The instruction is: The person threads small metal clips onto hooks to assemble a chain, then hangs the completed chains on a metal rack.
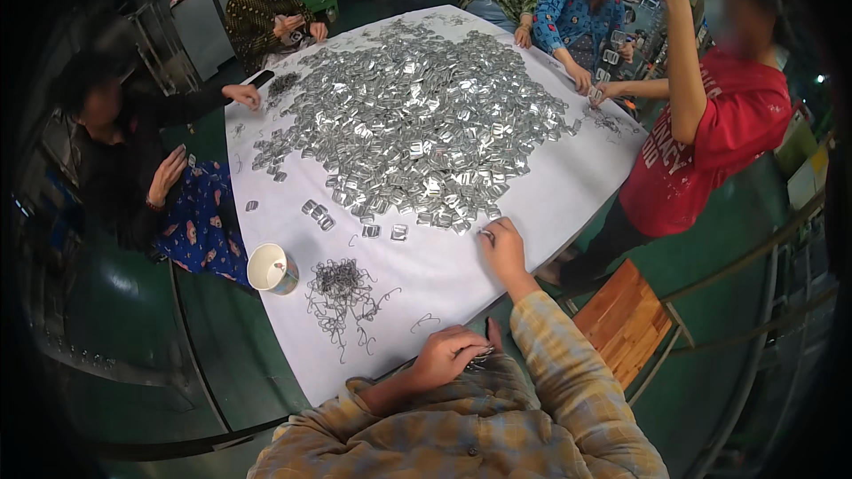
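My left hand (pixel 448 358) is closed close to my body at the table's near edge. Some small shiny metal pieces (pixel 482 357) stick out past its fingertips; their exact shape is too small to tell. My right hand (pixel 504 250) reaches over the tabletop, its fingers curled together beside the near edge of a big heap of flat silver metal pieces (pixel 417 124). What its fingertips pinch, if anything, I cannot make out. A tangle of dark wire hooks (pixel 342 282) lies left of my hands. Two silver pieces sit loose by the heap, one of them a square piece (pixel 399 232).
A paper cup (pixel 272 268) stands at the left table edge. Several people work around the white table (pixel 568 200), including a person in red (pixel 719 133) at the right. A wooden stool (pixel 623 324) is right of me. A phone (pixel 261 78) lies far left.
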A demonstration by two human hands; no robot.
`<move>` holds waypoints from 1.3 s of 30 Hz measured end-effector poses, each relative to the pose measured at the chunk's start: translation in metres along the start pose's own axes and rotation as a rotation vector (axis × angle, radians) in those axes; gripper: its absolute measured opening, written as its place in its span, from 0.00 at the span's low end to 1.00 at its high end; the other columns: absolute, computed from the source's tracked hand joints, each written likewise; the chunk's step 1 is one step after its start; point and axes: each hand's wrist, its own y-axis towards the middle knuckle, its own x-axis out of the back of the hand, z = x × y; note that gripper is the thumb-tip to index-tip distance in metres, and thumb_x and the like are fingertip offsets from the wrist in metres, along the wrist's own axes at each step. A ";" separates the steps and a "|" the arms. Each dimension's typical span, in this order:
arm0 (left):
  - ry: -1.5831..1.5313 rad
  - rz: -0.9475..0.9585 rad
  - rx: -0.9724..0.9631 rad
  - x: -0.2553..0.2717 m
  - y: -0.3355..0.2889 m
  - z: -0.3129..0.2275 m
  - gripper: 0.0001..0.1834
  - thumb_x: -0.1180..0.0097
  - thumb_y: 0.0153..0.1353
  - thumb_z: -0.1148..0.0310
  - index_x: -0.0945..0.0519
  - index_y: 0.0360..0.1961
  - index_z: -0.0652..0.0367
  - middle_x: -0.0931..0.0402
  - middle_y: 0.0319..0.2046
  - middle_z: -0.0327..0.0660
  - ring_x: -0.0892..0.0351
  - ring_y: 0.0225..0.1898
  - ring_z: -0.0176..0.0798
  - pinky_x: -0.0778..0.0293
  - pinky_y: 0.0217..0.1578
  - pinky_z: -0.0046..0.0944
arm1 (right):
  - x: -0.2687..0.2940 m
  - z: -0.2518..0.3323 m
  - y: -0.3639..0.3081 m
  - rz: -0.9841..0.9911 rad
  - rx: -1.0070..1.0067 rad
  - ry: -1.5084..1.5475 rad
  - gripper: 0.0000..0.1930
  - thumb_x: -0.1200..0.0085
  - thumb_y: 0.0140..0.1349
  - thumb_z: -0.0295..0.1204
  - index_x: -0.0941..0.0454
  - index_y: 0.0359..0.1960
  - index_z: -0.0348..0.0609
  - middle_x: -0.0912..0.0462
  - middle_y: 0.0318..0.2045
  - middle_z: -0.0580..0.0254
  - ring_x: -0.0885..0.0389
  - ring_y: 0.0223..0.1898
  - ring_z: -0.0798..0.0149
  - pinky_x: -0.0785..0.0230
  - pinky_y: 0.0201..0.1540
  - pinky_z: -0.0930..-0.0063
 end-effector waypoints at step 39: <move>0.169 0.200 -0.076 -0.032 0.022 -0.016 0.03 0.41 0.51 0.76 0.21 0.28 0.60 0.23 0.24 0.43 0.24 0.28 0.47 0.27 0.37 0.40 | 0.179 0.085 -0.109 0.670 0.185 -0.294 0.04 0.48 0.49 0.23 0.26 0.27 0.39 0.23 0.27 0.54 0.21 0.33 0.53 0.28 0.34 0.64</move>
